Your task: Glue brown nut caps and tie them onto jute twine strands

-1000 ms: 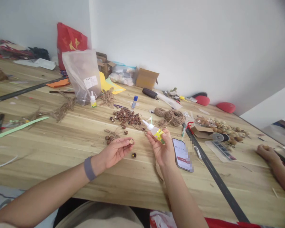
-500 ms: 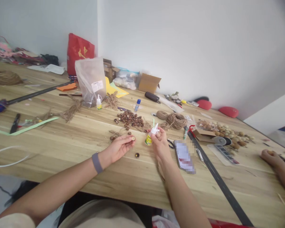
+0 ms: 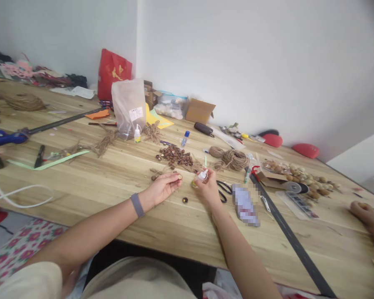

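Between the thumb and fingers of my left hand is a small round brown shell piece, its pale inside showing. My right hand is closed round a small glue bottle with a white nozzle top and a yellow label; the fingers hide much of it. On the table between and below my hands lies a single dark shell half. Just beyond my hands spreads a heap of brown shell pieces. Black-handled scissors lie right of my right hand.
A second glue bottle stands by a translucent bag. Twine coils lie behind my right hand. A phone and a dark strip are to the right. Another person's hand rests at the far right.
My right hand has lowered the glue bottle toward the table, and more of the bottle is now covered. My left hand still pinches the shell piece. The view has shifted slightly left.
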Demonstrator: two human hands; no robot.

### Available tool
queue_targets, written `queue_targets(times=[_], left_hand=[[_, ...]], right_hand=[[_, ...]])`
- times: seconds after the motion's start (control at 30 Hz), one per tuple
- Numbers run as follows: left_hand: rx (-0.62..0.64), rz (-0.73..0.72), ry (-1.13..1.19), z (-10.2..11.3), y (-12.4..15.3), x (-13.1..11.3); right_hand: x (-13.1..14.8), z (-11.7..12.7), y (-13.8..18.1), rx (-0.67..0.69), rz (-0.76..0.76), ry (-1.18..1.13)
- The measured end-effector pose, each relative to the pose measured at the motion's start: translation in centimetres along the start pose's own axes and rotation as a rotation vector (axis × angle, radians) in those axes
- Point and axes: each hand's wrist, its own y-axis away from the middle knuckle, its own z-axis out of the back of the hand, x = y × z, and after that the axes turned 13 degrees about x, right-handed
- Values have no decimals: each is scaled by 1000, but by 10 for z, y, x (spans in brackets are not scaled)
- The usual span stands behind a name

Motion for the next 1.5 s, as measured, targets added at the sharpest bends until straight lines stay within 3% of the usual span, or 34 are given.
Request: queue_targets(times=[0.17,0.43,0.6,0.77,0.87,1.07,1.2,1.5], left_hand=[[5,-14,1,0,0,0],[9,-106,62,2,-4,-20],[-64,-199,154,0,-7,-44],[-92,-244,185,-7,-5,-62],[-101,-248,158,-11,-5,-65],[-112,-221,23,-8,-14,-59],[-129,-235,-27,5,-19,-56],[-145,-196,-20,22,-15,-49]], right_hand=[[13,9,0,-97,-31,149],[42,19,9,-384,18,448],[41,30,6,-573,108,408],[56,38,11,-601,264,365],[77,24,21,-442,259,507],[86,-39,17,407,200,973],[71,-67,-7,504,92,1284],[50,-81,-35,524,105,1348]])
